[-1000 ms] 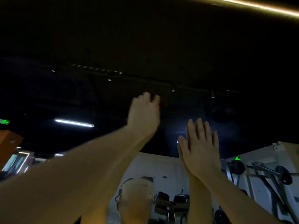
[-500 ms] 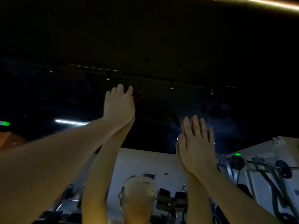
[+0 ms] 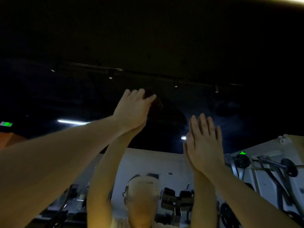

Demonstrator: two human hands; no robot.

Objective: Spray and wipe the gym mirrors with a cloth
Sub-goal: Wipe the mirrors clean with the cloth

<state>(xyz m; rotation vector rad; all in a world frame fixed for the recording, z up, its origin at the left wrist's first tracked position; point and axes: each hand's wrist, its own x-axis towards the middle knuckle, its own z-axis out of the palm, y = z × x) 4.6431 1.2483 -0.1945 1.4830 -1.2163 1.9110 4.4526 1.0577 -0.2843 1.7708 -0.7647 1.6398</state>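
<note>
- L hand (image 3: 133, 106) grips dark cloth (image 3: 155, 102), pressed high on mirror (image 3: 164, 159), 12 o'clock.
- R hand (image 3: 204, 145), at 4 o'clock of it, lies flat, fingers straight, on glass.
- Risk: bare palm may leave smudges; cloth may slip b/c reach is high.

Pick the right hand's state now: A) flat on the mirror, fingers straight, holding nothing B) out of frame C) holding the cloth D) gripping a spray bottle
A: the right hand lies flat on the large wall mirror, fingers straight, meeting its reflection; the dark reddish cloth is under the left hand.
</note>
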